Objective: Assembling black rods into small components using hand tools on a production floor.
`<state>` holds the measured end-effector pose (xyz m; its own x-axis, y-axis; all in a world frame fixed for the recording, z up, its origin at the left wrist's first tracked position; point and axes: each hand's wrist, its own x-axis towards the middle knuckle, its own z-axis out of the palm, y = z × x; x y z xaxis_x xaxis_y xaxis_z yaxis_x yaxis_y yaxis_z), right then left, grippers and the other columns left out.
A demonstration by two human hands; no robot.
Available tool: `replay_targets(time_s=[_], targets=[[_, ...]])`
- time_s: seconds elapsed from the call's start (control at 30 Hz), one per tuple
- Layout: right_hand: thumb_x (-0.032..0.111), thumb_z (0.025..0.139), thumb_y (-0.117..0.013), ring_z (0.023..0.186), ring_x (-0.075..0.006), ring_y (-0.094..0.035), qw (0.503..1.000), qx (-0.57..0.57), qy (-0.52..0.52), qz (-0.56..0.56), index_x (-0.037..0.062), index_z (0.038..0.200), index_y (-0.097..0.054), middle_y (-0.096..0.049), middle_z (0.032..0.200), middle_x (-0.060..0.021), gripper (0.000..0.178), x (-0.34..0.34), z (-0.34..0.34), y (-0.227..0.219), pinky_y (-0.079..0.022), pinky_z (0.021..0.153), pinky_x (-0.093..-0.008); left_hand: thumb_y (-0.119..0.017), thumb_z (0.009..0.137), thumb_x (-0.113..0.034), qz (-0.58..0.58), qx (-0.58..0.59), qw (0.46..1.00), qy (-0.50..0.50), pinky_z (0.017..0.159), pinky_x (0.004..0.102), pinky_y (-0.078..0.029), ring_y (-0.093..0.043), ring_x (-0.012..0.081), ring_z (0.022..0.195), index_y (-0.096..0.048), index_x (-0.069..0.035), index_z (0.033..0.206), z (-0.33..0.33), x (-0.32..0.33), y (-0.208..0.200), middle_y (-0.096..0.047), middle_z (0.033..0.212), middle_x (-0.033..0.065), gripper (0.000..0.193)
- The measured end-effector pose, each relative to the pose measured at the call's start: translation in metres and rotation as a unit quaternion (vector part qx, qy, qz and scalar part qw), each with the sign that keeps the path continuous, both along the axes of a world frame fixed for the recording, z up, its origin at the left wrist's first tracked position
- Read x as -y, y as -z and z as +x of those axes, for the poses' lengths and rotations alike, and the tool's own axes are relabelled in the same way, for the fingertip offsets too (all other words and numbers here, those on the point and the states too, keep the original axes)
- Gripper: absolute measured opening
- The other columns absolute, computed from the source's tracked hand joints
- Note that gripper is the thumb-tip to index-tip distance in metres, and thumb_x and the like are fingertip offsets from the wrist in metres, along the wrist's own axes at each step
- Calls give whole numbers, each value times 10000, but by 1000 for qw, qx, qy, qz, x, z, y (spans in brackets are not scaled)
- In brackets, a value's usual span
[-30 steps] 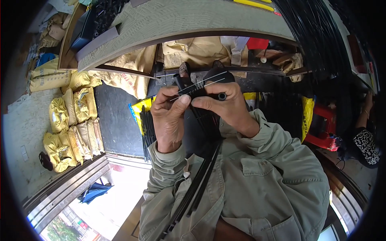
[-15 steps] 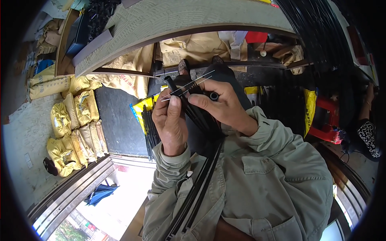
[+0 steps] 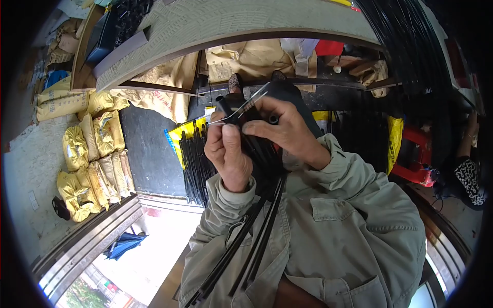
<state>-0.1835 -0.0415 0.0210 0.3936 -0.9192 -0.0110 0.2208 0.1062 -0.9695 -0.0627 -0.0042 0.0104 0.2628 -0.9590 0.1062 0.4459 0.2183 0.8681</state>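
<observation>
My left hand [image 3: 232, 154] is closed, thumb on top, around a short black plastic tube piece [image 3: 224, 106] whose end points up and away. Thin silvery wires [image 3: 256, 97] run across this piece and slant up to the right. Their upper stretch passes by the fingers of my right hand [image 3: 290, 128], which pinch them near the tube. A round black tube end [image 3: 273, 119] shows beside the right fingers; what it belongs to is hidden. Beneath both hands, a bundle of long black rods [image 3: 259, 226] lies along my lap and jacket.
More black rods [image 3: 195, 169] lie at my left on yellow sacking, others [image 3: 364, 136] at my right. A worktop [image 3: 246, 20] spans the far side, with black strands [image 3: 411, 46] hanging at its right. Packed sacks [image 3: 105, 133] line the left wall. A red stool [image 3: 418, 154] and another person's arm [image 3: 468, 136] are at right.
My left hand has shifted slightly right, closer to the right hand. The wires now tilt more steeply and look bent by the left thumb.
</observation>
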Motion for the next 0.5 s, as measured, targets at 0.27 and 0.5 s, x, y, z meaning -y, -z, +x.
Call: replay_targets(time_s=[0.27, 0.5], targets=[[293, 869, -510, 613, -46, -465, 945, 132, 205, -219, 15, 968, -554, -570, 849, -15, 299, 60, -36, -54, -373, 548, -168, -596, 810, -51, 34, -96, 994, 41, 809, 238, -418, -538, 108, 858, -571, 57, 1052, -14, 5, -10, -600, 951, 82, 267], [190, 815, -600, 646, -44, -492, 945, -189, -240, -119, 26, 1098, -512, -584, 801, 1, 340, 77, -11, -102, -388, 581, -160, -614, 773, 10, 79, -224, 969, 69, 757, 205, -439, -562, 80, 805, -599, 19, 990, -12, -3, -18, -620, 877, 53, 217]])
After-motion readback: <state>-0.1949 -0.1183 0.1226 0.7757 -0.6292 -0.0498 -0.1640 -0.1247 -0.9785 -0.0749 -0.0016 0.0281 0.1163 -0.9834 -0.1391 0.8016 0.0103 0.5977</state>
